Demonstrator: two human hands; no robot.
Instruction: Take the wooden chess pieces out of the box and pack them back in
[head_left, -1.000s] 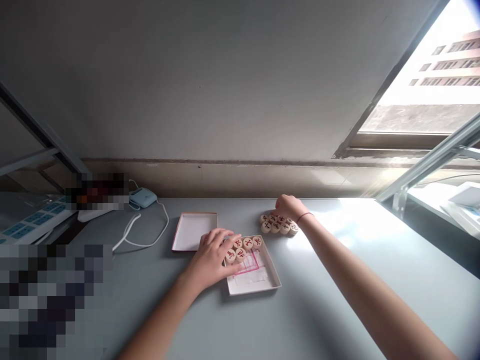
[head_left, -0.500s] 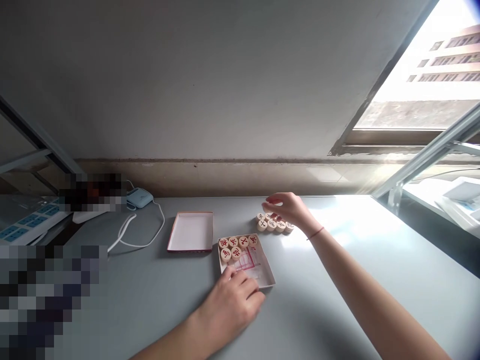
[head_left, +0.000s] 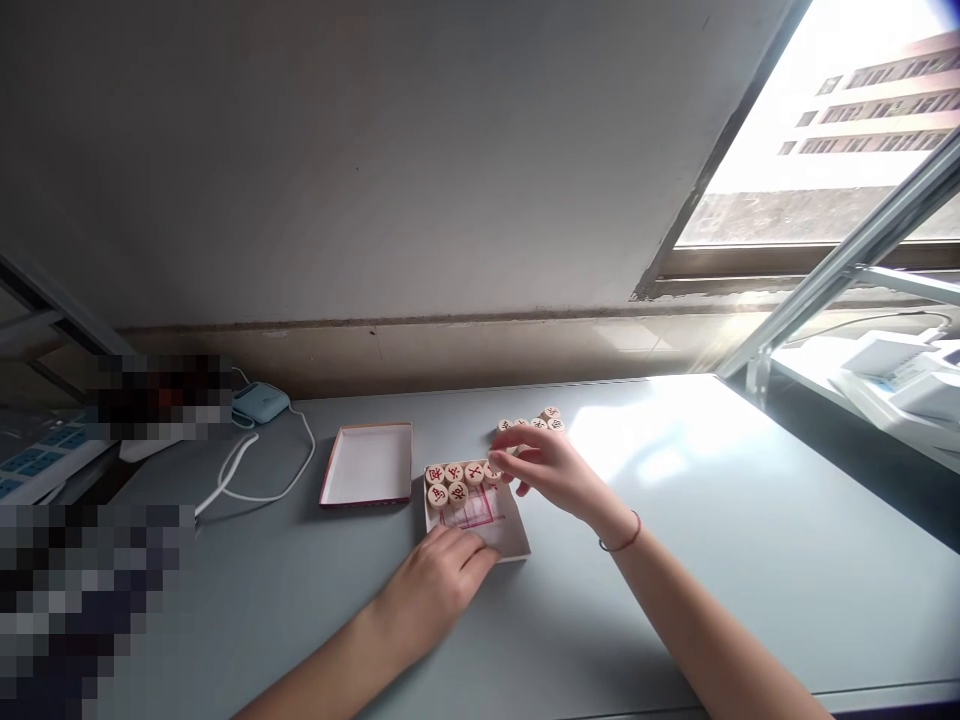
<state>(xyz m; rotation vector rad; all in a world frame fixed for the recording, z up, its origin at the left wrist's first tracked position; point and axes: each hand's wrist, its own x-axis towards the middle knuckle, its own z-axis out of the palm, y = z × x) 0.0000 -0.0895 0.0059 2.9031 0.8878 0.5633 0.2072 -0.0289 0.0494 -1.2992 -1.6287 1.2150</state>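
Right hand (head_left: 553, 470): grip unclear; low fingers could knock pieces (head_left: 474, 473).
Left hand (head_left: 439, 580): grip unclear; pressing the box (head_left: 510, 538) rim could tilt it.

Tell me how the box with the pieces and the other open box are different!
The first box holds round pieces; the other box holds none. Pink lines show inside the first box; the other box is plain inside. Both are shallow and open on top.
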